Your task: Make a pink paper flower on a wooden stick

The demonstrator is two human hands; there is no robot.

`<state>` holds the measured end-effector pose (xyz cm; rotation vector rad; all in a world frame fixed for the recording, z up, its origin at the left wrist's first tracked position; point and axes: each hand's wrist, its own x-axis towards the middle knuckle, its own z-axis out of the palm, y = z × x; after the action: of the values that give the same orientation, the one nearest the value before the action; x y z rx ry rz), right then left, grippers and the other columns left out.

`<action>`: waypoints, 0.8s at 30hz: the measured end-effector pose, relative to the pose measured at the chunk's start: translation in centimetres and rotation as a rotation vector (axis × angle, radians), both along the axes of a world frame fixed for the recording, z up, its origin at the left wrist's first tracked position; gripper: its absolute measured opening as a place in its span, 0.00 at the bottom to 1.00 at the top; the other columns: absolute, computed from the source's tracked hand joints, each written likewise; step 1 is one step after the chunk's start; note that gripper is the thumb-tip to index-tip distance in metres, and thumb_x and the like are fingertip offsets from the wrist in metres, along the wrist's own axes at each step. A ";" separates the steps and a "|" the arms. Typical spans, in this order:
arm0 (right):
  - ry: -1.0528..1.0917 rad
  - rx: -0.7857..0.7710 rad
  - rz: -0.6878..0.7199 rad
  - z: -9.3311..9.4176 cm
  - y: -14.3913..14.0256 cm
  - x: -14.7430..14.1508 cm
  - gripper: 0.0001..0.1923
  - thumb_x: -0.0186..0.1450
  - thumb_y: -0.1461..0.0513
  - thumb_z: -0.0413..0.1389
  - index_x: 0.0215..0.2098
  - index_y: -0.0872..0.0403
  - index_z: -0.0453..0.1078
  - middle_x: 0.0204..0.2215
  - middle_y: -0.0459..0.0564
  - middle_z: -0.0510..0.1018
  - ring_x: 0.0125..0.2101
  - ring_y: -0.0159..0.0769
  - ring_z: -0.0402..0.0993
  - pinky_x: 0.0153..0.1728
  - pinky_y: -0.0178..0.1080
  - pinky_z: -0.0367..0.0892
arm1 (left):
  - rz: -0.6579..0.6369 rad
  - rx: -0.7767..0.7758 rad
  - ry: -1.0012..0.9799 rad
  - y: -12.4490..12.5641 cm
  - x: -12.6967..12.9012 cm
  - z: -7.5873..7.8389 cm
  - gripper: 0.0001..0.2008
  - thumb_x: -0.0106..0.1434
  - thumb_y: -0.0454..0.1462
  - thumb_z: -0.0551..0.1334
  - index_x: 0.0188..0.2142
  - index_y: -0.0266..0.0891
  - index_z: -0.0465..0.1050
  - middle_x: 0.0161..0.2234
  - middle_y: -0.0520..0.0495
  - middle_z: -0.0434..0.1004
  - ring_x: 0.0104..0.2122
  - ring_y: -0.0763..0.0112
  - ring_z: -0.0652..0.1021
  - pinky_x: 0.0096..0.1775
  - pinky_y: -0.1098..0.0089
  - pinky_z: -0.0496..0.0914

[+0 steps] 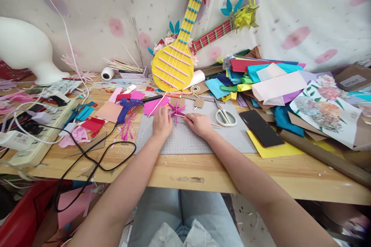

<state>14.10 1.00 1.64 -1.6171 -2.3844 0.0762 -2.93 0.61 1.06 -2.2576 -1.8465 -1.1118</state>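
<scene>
Denim, pale blue, lap level, nearest item; above it the wooden counter (203,171), front edge chipped. On it, grey cutting mat (185,139), bearing both hands. Left hand (162,122): fingers curled together, tips pressing on the near side of the magenta paper star (176,110); grip looks pinched on it, though fingertips are partly hidden. Right hand (199,123): thumb and forefinger pinched on a thin wooden stick (185,116) that runs to the star's centre. Star sits on the mat's far edge, between my two hands. Step in hand, as I judge it: fixing star to stick; the next move calls for holding the joint steady and square. Right of my hands: white-handled scissors (225,117), then a black phone (261,127) on yellow sheet. Left: blue glue gun (127,106), black cord trailing off the counter edge; power strip (40,131) farther left. Beyond: loose coloured paper stack (261,77), yellow paper guitar (176,61) leaning on the floral cloth backdrop (290,7).
</scene>
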 end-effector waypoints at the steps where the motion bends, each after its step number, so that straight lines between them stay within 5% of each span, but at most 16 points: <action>1: -0.011 -0.008 -0.011 0.0 0.0 0.0 0.22 0.67 0.52 0.37 0.42 0.50 0.70 0.37 0.49 0.76 0.37 0.34 0.70 0.32 0.32 0.55 | -0.070 -0.021 -0.006 -0.2 0.3 0.0 0.12 0.57 0.30 0.52 0.42 0.39 0.61 0.38 0.43 0.68 0.41 0.64 0.71 0.43 0.64 0.65; 4: -0.035 -0.005 -0.021 -0.1 0.2 0.0 0.21 0.68 0.53 0.37 0.43 0.49 0.69 0.36 0.49 0.75 0.37 0.34 0.70 0.32 0.33 0.56 | -0.191 -0.099 -0.016 -0.6 1.0 -0.1 0.18 0.57 0.36 0.56 0.47 0.39 0.57 0.36 0.45 0.69 0.38 0.65 0.72 0.39 0.66 0.67; 9: -0.032 -0.002 0.033 0.0 0.4 -0.1 0.19 0.68 0.56 0.38 0.50 0.46 0.65 0.40 0.49 0.75 0.40 0.33 0.70 0.34 0.32 0.58 | -0.148 -0.153 0.011 0.1 1.5 -1.0 0.28 0.53 0.38 0.61 0.52 0.37 0.53 0.45 0.38 0.68 0.45 0.58 0.71 0.43 0.61 0.66; 14: -0.031 -0.016 0.062 0.1 0.2 -0.6 0.20 0.68 0.55 0.37 0.51 0.46 0.65 0.40 0.48 0.75 0.38 0.33 0.71 0.34 0.32 0.58 | -0.087 -0.190 0.012 1.0 1.7 -1.0 0.23 0.54 0.29 0.54 0.51 0.35 0.56 0.45 0.37 0.70 0.44 0.58 0.73 0.42 0.61 0.68; 24: 0.024 0.038 0.054 0.4 -0.1 -0.4 0.17 0.67 0.54 0.40 0.44 0.51 0.66 0.37 0.49 0.76 0.37 0.34 0.70 0.32 0.33 0.55 | -0.321 -0.273 -0.167 1.0 0.3 -0.6 0.09 0.52 0.33 0.58 0.36 0.39 0.66 0.33 0.49 0.71 0.31 0.71 0.72 0.33 0.70 0.67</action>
<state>13.71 0.87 2.02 -1.5262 -2.3964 0.0596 -2.60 1.65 0.51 -2.7742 -1.8378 -1.1826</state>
